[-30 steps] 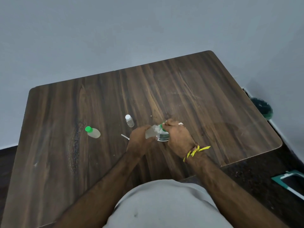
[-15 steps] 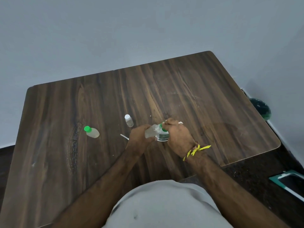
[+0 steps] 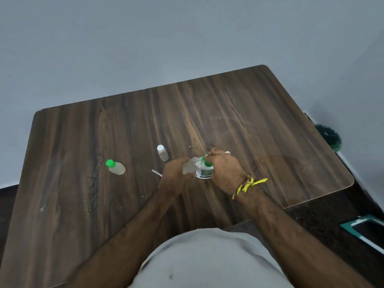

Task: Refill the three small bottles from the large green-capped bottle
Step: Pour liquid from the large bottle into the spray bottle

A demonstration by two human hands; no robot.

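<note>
My left hand [image 3: 176, 173] grips a small clear bottle [image 3: 189, 166], tilted with its neck pointing right. At that neck my right hand [image 3: 225, 169] pinches a small green cap [image 3: 205, 156]. Just below both hands the large bottle [image 3: 205, 173] with a white and green label and a green cap stands on the table, partly hidden by my right hand. A second small bottle with a green cap [image 3: 116, 167] lies to the left. A third small bottle with a white cap [image 3: 162, 152] stands behind my left hand.
The dark wooden table [image 3: 259, 125] ends close on the right and near my body. A short white strip [image 3: 156, 173] lies left of my left hand. On the floor to the right are a dark green round object [image 3: 329, 137] and a teal-framed item [image 3: 365, 231].
Both hands stay together over the large bottle and have hardly moved. The view has shifted slightly.
</note>
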